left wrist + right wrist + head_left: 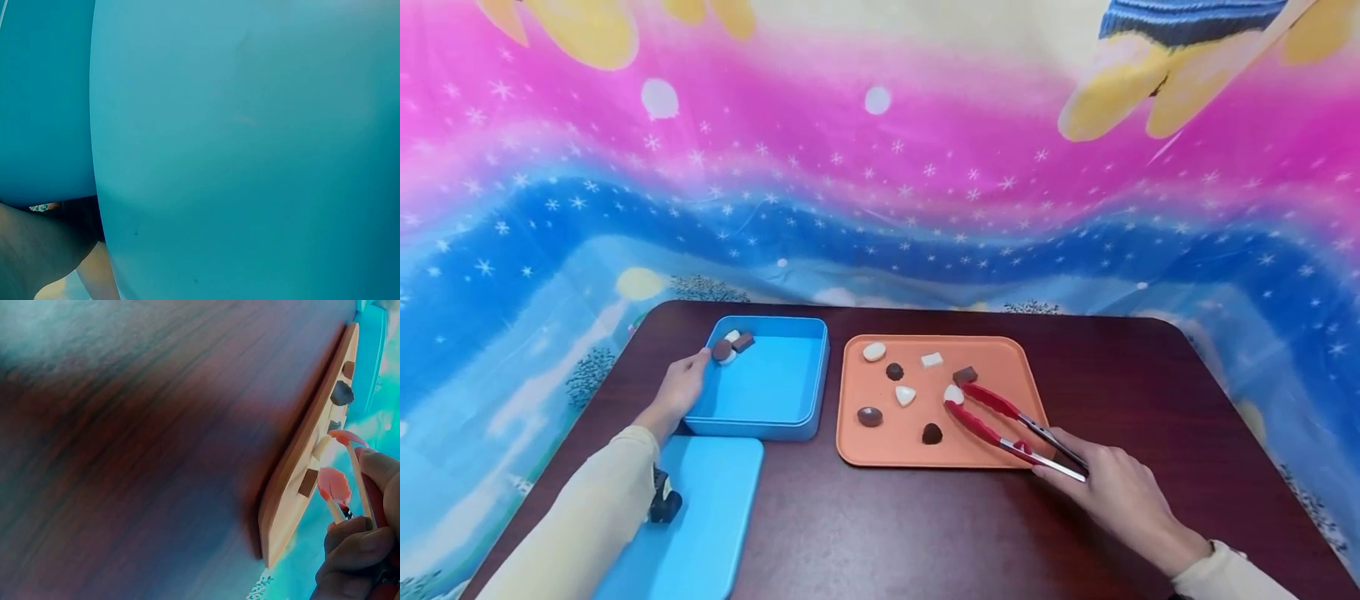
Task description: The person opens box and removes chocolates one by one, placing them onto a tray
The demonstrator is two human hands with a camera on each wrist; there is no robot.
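Gripping red-and-metal tongs (992, 435) in the right hand (1127, 492), pinching the two arms between thumb and bent fingers. Holding the red tips apart above an orange tray (880, 452), around a small white sweet (953, 394) on its right half; not being able to tell whether touching it.

Resting the left hand (681, 387) against the left side of a blue box (771, 383), with fingertips at the rim. Seeing mostly blue plastic in the left wrist view, so not being able to tell whether curling the fingers round the wall or only laying them along it.

Showing on the tray, just beyond the tongs, a brown square (965, 375); farther left, a white block (932, 359), a white wedge (905, 395), a dark round sweet (895, 372), a white oval (874, 352) and a brown oval (870, 416); towards the near edge, a dark ridged sweet (932, 433).

Showing in the box's far left corner a huddle of brown and white sweets (742, 342). Showing also a blue lid (715, 500) lying flat on the dark table (835, 533), just nearer than the box and partly under the left sleeve (587, 500).
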